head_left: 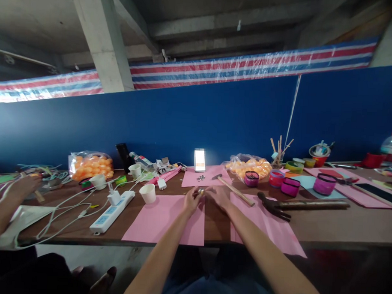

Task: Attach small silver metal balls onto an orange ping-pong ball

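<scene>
My left hand [192,200] is closed around a small shiny metal piece [201,191] above the right edge of a pink sheet [167,219]. Just to its right, my right hand [217,196] reaches toward the same piece with bent fingers; whether it grips anything is too small to tell. Small metal rings [201,177] lie beyond the hands on another pink sheet [188,179]. A small hammer [237,191] with a wooden handle lies right of my right hand, and a claw hammer [306,205] rests farther right, partly on a creased pink sheet [270,231].
A white power strip [112,213] with cables and a paper cup [147,193] stand left. Bags of orange balls [92,167] sit at both sides. Purple containers [290,187] and a phone [379,194] are at right. Another person's hand [24,187] works at far left.
</scene>
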`<control>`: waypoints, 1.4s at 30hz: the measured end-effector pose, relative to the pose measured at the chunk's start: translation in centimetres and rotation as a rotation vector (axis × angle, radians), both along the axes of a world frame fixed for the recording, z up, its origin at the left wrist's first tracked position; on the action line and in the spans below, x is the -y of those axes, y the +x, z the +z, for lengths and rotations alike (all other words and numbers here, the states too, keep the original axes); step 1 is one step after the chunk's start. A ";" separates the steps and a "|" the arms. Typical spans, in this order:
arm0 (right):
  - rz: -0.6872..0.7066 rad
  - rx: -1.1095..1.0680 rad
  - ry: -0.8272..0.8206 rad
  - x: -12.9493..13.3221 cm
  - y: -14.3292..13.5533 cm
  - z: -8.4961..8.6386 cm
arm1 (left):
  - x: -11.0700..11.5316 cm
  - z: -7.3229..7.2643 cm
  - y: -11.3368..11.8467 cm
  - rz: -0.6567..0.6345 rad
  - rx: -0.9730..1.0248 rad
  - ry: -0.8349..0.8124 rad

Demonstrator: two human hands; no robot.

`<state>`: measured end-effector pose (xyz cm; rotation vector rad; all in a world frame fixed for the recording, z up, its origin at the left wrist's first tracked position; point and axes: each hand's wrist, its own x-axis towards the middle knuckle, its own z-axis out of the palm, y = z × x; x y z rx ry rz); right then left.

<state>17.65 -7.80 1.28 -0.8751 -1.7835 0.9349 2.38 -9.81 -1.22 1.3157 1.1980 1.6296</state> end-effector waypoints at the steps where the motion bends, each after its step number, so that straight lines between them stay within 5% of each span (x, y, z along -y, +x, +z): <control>1: 0.011 -0.002 -0.005 0.0 0.0 0.0 | 0.0 0.0 0.0 -0.009 0.005 -0.003; 28: 0.092 -0.056 -0.092 0.1 -0.3 -0.1 | 0.7 0.7 0.7 -0.033 0.063 -0.063; 42: 0.115 -0.051 -0.100 0.4 -0.2 0.1 | -0.2 -0.3 0.1 -0.025 -0.031 0.030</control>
